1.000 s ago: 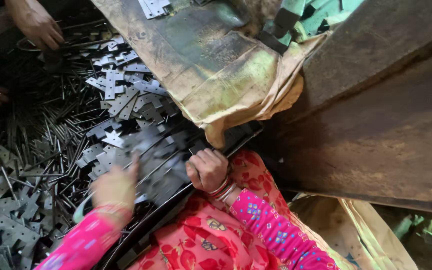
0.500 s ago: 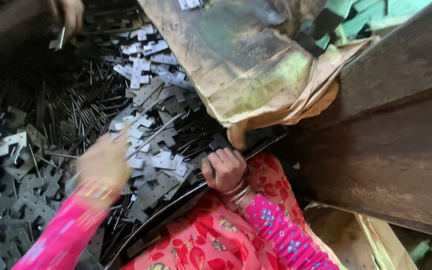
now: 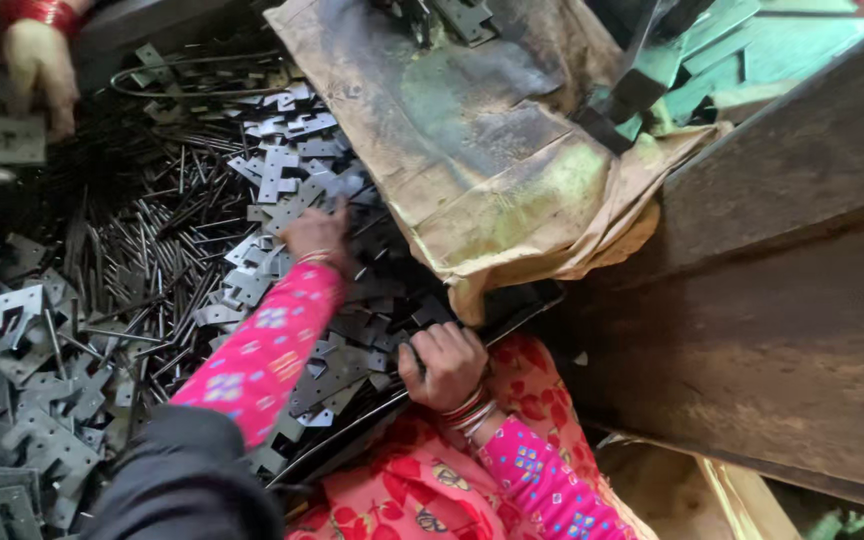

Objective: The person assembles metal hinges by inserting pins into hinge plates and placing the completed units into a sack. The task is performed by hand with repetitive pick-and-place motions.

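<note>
A heap of metal plates (image 3: 282, 190): left hand (image 3: 317, 235) reaches in, fingers hidden; right hand (image 3: 444, 365) fingers clamp the tray rim (image 3: 512, 312).

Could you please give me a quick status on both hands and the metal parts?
Left hand reaching into flat metal plates. Right hand gripping the tray rim. Brown sack overhangs the pile; another person's hand works top left.

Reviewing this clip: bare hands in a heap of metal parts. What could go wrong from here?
1. The left hand reaches bare into stamped metal plates with cut corners; a nick seems likely.
2. Thin metal pins lie loose among the plates and could prick fingers.
3. The right hand grips the black tray's rim; if the tray tips, parts may slide onto the lap.
</note>
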